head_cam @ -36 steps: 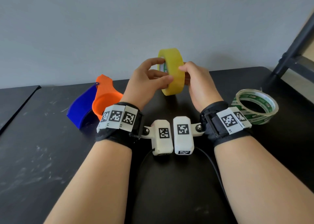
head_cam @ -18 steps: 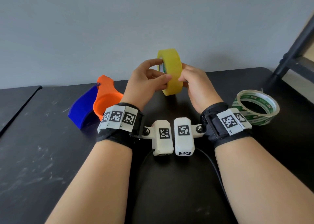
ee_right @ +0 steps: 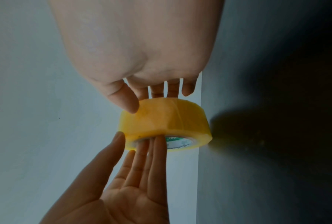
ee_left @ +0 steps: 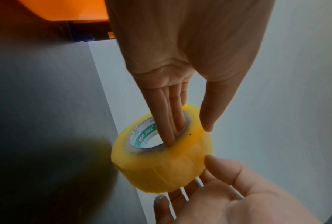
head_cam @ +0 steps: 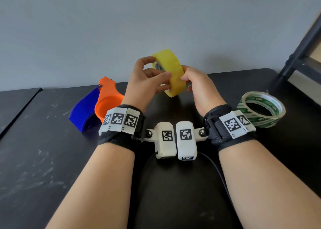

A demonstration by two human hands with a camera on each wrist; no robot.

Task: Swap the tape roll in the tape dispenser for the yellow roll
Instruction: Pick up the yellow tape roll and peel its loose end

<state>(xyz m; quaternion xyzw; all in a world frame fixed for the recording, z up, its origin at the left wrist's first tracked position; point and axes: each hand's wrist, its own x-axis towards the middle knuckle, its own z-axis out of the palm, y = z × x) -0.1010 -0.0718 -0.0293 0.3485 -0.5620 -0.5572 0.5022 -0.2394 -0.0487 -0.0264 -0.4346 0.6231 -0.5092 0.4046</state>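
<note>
Our left fingers [ee_left: 172, 121] reach through the cardboard core of the yellow tape roll [head_cam: 171, 74] with the thumb pressed on its outer face, pinching the wall of the roll. Our right hand [head_cam: 198, 88] grips the far side, thumb on the yellow band and fingers curled behind. Both hands hold the roll in the air above the black table [head_cam: 52, 159], likely so that we can turn it and find the loose end. The orange-and-blue tape dispenser [head_cam: 102, 103] lies open and empty just beside our left wrist, and the clear roll [head_cam: 264, 110] rests by our right. Compared with half a second ago, the roll now tilts leftward, its green-printed core turned toward us.
</note>
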